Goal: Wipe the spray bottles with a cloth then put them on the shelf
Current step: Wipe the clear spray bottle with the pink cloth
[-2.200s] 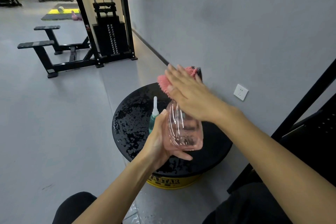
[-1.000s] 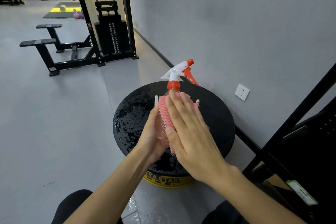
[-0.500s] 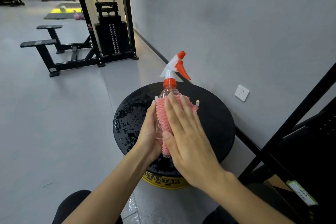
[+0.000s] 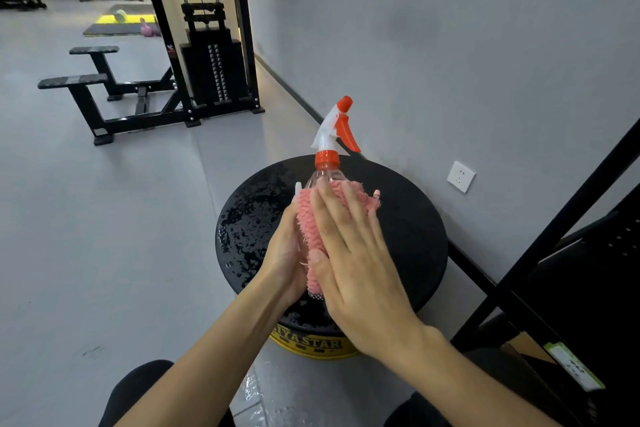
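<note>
We see a clear spray bottle held upright, just above the middle of a round black worktop. Its orange collar, white head and orange trigger stand free above our hands. A pink knobbly cloth is wrapped around the body of the bottle, covering it from the shoulder down.

Our right hand lies flat on the cloth, with the fingers straight and close together, pressing it against the bottle. Our left hand curls around the bottle's left side. Its fingers go out of sight behind the cloth.

The left part of the worktop is beaded with water drops. Below its edge runs a yellow band with the black letters "IYASTAR"; our arm hides whatever letters come before them.

The black shelf frame stands at the right, against the grey wall. It carries a green and white label whose print is too small to read. A white wall socket sits just beyond the worktop, and a weight-stack machine stands farther along the wall.
</note>
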The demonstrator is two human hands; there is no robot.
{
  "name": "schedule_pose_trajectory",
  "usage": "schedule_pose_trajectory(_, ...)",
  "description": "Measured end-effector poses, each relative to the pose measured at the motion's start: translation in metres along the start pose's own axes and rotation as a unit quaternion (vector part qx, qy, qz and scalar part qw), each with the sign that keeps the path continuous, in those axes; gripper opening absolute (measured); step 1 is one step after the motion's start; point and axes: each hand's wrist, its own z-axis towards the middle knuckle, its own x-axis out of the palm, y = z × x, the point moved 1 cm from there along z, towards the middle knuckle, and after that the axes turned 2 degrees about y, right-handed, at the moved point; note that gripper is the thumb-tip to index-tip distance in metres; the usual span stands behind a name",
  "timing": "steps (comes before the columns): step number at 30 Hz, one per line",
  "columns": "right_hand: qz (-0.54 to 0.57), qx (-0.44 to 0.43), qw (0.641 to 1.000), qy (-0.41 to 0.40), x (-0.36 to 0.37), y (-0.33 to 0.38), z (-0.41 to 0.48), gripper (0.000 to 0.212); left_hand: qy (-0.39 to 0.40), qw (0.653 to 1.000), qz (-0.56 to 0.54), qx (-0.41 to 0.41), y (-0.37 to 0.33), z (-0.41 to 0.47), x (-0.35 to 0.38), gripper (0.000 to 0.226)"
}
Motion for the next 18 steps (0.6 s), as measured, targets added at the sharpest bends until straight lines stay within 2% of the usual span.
schedule_pose_trajectory(3,0.020,0.011,1.000,-0.015,-0.001,-0.003,0.009,0.055,0.005,1.000,0.006,-0.003,0.004,0.001,0.001,0.050)
schedule_pose_trajectory(8,0.116,0.059,0.991,-0.021,-0.018,-0.020,0.046,0.054,0.023,0.999,0.003,-0.042,0.012,-0.002,0.003,0.044)
schedule_pose_trajectory(15,0.023,0.010,1.000,-0.018,0.003,-0.001,0.003,0.057,0.017,0.999,-0.038,-0.007,0.003,0.004,0.004,0.047)
schedule_pose_trajectory(18,0.028,0.010,0.999,-0.029,0.004,-0.004,0.004,0.056,0.015,0.999,-0.033,-0.017,0.007,0.004,0.004,0.043)
